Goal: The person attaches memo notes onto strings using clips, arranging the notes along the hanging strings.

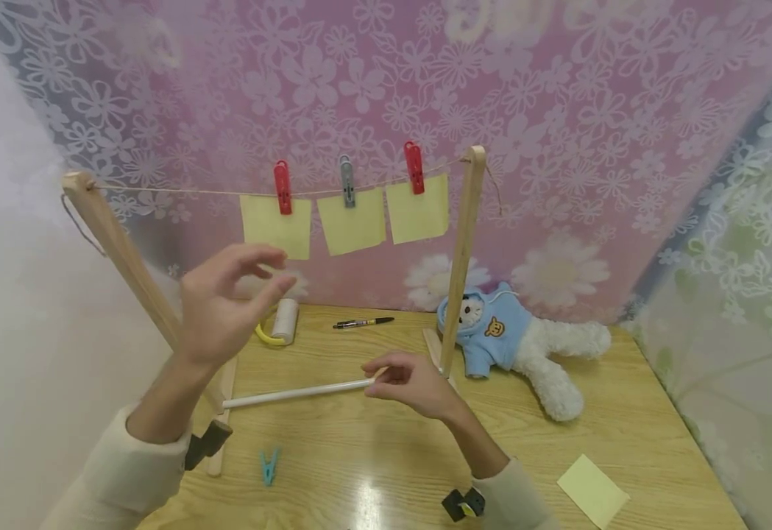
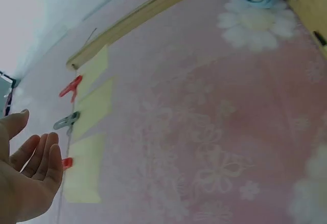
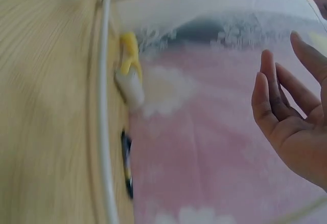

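Note:
Three yellow paper notes hang side by side on a thin string [image 1: 193, 191] between two wooden posts. A red clothespin [image 1: 282, 188] holds the left note [image 1: 276, 224], a grey clothespin [image 1: 347, 181] the middle note [image 1: 352, 224], and another red clothespin [image 1: 414, 168] the right note [image 1: 419, 213]. My left hand [image 1: 223, 302] hovers in front of and below the left note, thumb and fingers apart, holding nothing. Over the white rod [image 1: 293, 395] is my right hand [image 1: 408, 383], its fingers loosely bent around nothing. A blue clothespin [image 1: 268, 467] lies on the table.
The left post [image 1: 134, 265] and right post [image 1: 463, 258] stand on the wooden table [image 1: 359, 471]. A plush toy [image 1: 498, 331] in a blue hoodie lies beside the right post. A pen [image 1: 363, 322], a white roll [image 1: 285, 320] and a loose yellow note [image 1: 593, 491] also lie there.

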Action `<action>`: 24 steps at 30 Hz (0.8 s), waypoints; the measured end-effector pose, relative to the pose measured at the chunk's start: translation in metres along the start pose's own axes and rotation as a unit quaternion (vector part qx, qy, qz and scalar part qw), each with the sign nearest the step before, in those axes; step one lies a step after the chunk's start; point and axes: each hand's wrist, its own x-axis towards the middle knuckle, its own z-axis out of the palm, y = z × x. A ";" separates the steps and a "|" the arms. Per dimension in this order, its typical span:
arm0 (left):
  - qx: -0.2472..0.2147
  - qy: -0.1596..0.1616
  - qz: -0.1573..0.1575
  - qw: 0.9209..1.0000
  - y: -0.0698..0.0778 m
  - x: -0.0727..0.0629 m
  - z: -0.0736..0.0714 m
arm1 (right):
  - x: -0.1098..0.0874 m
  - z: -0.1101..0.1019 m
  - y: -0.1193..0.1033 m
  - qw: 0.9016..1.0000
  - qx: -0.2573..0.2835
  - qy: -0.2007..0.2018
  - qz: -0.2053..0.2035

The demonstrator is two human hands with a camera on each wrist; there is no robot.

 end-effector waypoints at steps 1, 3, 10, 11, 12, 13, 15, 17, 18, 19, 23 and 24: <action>0.009 -0.015 -0.017 1.000 -0.005 -0.011 0.000 | -0.011 -0.008 0.006 1.000 -0.009 0.008 0.006; 0.026 -0.047 -0.067 0.996 -0.018 -0.034 0.000 | -0.035 -0.026 0.018 0.999 -0.025 0.023 0.019; 0.080 -0.177 -0.250 0.949 -0.068 -0.112 -0.002 | -0.110 -0.087 0.061 0.985 -0.106 0.106 0.085; 0.084 -0.191 -0.264 0.942 -0.074 -0.123 -0.002 | -0.120 -0.095 0.065 0.979 -0.123 0.117 0.109; 0.083 -0.200 -0.274 0.937 -0.080 -0.134 -0.001 | -0.129 -0.103 0.067 0.973 -0.143 0.127 0.133; 0.088 -0.211 -0.286 0.931 -0.085 -0.144 -0.001 | -0.138 -0.110 0.070 0.965 -0.163 0.135 0.156; 0.086 -0.231 -0.313 0.917 -0.093 -0.161 -0.001 | -0.153 -0.123 0.074 0.952 -0.188 0.140 0.199; 0.086 -0.250 -0.342 0.902 -0.098 -0.174 0.000 | -0.166 -0.134 0.079 0.941 -0.212 0.139 0.223; 0.085 -0.259 -0.354 0.895 -0.099 -0.178 0.000 | -0.171 -0.139 0.081 0.936 -0.223 0.138 0.235; 0.086 -0.268 -0.367 0.887 -0.101 -0.183 0.000 | -0.176 -0.143 0.083 0.931 -0.230 0.135 0.247; 0.095 -0.300 -0.410 0.856 -0.103 -0.195 0.002 | -0.196 -0.157 0.090 0.914 -0.255 0.121 0.293; 0.097 -0.306 -0.420 0.849 -0.103 -0.198 0.002 | -0.201 -0.159 0.091 0.910 -0.258 0.118 0.304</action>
